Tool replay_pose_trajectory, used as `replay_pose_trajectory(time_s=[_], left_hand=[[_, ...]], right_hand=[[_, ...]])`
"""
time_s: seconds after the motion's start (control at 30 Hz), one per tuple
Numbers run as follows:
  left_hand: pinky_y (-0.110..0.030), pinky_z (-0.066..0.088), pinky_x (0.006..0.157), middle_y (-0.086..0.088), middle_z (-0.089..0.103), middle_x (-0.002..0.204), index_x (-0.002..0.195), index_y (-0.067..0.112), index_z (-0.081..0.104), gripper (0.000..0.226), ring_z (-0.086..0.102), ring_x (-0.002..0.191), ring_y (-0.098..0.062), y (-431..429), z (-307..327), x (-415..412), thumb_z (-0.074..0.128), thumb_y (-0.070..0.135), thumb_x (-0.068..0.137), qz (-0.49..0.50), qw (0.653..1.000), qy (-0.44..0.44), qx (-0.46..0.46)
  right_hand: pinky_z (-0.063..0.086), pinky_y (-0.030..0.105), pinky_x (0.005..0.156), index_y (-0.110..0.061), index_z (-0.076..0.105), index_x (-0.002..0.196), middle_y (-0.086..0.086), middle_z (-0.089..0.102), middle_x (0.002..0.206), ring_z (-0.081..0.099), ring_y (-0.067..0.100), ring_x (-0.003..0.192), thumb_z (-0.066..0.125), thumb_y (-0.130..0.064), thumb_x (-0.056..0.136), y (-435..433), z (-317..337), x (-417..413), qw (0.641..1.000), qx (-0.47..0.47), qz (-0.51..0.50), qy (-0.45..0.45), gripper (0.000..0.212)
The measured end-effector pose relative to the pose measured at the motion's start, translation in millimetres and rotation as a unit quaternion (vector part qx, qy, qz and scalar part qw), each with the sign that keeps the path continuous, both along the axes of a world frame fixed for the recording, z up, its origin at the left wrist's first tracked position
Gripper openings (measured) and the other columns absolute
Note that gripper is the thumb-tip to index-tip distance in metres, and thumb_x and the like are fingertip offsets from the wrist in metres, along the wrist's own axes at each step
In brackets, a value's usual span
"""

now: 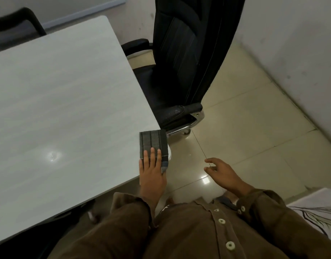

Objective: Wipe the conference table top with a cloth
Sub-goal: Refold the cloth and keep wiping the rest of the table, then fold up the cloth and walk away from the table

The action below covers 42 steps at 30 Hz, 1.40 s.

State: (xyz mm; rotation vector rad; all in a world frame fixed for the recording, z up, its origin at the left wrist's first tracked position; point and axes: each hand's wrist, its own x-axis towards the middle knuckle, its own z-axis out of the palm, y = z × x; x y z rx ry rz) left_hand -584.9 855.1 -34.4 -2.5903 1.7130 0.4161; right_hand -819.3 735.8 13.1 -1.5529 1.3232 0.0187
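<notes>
Head view: my flat left hand (151,174) pins a folded grey striped cloth (153,142), probably soft, best pressed centrally, at the pale tabletop (67,94) corner; right hand (223,175) loose, empty.

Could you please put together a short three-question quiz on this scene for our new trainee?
1. True or false: the right hand grips the cloth.
2. Where on the table does the cloth lie? A) at the corner beside the black chair; B) in the middle; C) at the far end.
3. Fill in: the left hand presses on the cloth with its fingers ____ (straight or curled).

Key: 1 false, the right hand hangs free over the floor; 2 A; 3 straight.
</notes>
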Motion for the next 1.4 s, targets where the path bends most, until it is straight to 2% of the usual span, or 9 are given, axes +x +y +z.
replay_pose_trajectory(time_s=[0.17,0.23,0.37,0.47,0.57,0.8,0.9,1.07,1.4], left_hand=[[-0.044,0.019,0.121,-0.005,0.028,0.160,0.150,0.023,0.036,0.047,0.019,0.149,-0.026,-88,40,-60,0.039,0.029,0.104,0.137,0.966,0.208,-0.070],[-0.040,0.043,0.101,-0.010,0.057,0.135,0.131,0.021,0.056,0.033,0.054,0.120,-0.022,-128,72,-81,0.040,0.032,0.104,0.265,0.890,0.361,-0.083],[-0.048,0.055,0.092,-0.014,0.066,0.118,0.128,0.011,0.059,0.035,0.066,0.103,-0.032,-203,106,-127,0.057,0.027,0.097,0.396,0.705,0.585,-0.062],[-0.040,0.061,0.066,-0.017,0.070,0.114,0.126,0.008,0.059,0.031,0.070,0.096,-0.034,-236,119,-171,0.056,0.018,0.098,0.365,0.620,0.692,-0.056],[-0.040,0.062,0.067,-0.019,0.070,0.114,0.128,0.004,0.059,0.035,0.071,0.095,-0.034,-276,131,-221,0.055,0.017,0.096,0.324,0.572,0.753,-0.026],[-0.050,0.055,0.091,-0.019,0.070,0.111,0.120,0.003,0.065,0.035,0.070,0.094,-0.033,-364,157,-288,0.058,0.022,0.091,0.246,0.564,0.785,0.066],[-0.051,0.051,0.097,-0.018,0.070,0.110,0.116,0.004,0.069,0.035,0.068,0.097,-0.034,-413,160,-303,0.061,0.023,0.087,0.226,0.561,0.791,0.093],[-0.050,0.054,0.092,-0.018,0.070,0.109,0.107,0.007,0.074,0.029,0.068,0.093,-0.033,-517,165,-301,0.068,0.023,0.083,0.175,0.610,0.767,0.098],[-0.030,0.059,0.065,-0.016,0.070,0.103,0.117,0.006,0.063,0.039,0.068,0.081,-0.023,-712,194,-282,0.059,-0.013,0.083,0.142,0.658,0.738,-0.049]], right_hand=[[0.041,0.025,0.095,-0.020,0.054,0.137,-0.001,0.051,0.143,0.055,0.018,0.124,0.059,-0.034,0.098,-66,9,-44,0.999,0.018,0.027,0.025,0.041],[0.047,0.031,0.097,-0.017,0.057,0.134,0.000,0.056,0.135,0.056,0.017,0.118,0.059,-0.035,0.098,-96,9,-69,0.999,0.031,-0.001,0.029,0.040],[0.053,0.037,0.085,-0.010,0.062,0.118,0.010,0.061,0.108,0.060,0.023,0.097,0.058,-0.030,0.099,-157,14,-129,0.991,0.073,-0.111,0.013,0.028],[0.055,0.038,0.087,-0.013,0.060,0.120,0.008,0.060,0.123,0.061,0.024,0.107,0.057,-0.033,0.099,-183,19,-178,0.972,0.120,-0.200,-0.013,0.029],[0.056,0.041,0.091,-0.009,0.057,0.127,0.007,0.062,0.124,0.063,0.021,0.104,0.057,-0.038,0.099,-206,27,-227,0.941,0.157,-0.295,-0.057,0.040],[0.045,0.056,0.105,-0.006,0.061,0.124,0.020,0.069,0.119,0.065,0.036,0.115,0.035,-0.070,0.096,-263,49,-259,0.789,0.291,-0.405,-0.358,0.075],[0.049,0.055,0.102,-0.004,0.067,0.113,0.021,0.071,0.113,0.067,0.035,0.106,0.047,-0.061,0.096,-302,64,-268,0.740,0.265,-0.457,-0.417,0.062],[0.057,0.032,0.061,-0.011,0.063,0.093,0.013,0.067,0.091,0.065,0.022,0.080,0.067,-0.012,0.091,-404,91,-291,0.790,0.077,-0.509,-0.334,0.004],[0.060,0.044,0.080,-0.016,0.059,0.111,0.013,0.070,0.106,0.068,0.027,0.094,0.068,-0.007,0.088,-616,178,-275,0.857,-0.115,-0.433,-0.254,0.027]])
